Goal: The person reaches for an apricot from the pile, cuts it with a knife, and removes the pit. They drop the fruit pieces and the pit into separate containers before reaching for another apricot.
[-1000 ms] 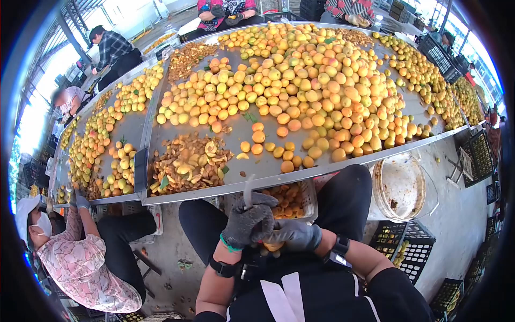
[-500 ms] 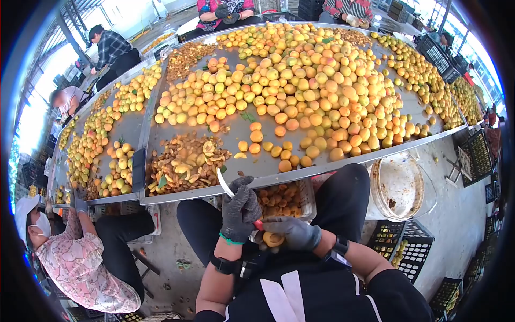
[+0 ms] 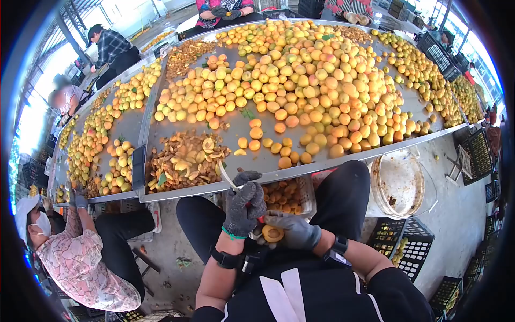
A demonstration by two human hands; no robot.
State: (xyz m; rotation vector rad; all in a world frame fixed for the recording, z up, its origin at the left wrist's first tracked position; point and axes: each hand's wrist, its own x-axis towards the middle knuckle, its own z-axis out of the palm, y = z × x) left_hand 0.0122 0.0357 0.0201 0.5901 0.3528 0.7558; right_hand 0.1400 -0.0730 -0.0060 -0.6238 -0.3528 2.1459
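Observation:
My left hand (image 3: 244, 206), in a dark grey glove with a green cuff, is closed around a knife with a red handle and a pale curved blade (image 3: 229, 176). Its blade points up and away toward the table edge. My right hand (image 3: 295, 231), in a grey glove, holds an apricot (image 3: 272, 233) that looks cut, its orange face turned up. The two hands are close together above my lap. Beneath the table edge, just beyond them, a white crate (image 3: 307, 197) holds apricot pieces (image 3: 284, 196).
Whole apricots (image 3: 322, 91) lie heaped on the metal table (image 3: 241, 170). A pile of pits and scraps (image 3: 185, 163) lies near its front left. A stained white bucket (image 3: 399, 188) and a black crate (image 3: 413, 244) stand to my right. A co-worker (image 3: 86, 252) sits at left; others sit around the table.
The apricot in my right hand has turned and shows more of its orange face. My left hand and the knife have shifted slightly right, and the blade has tilted a little.

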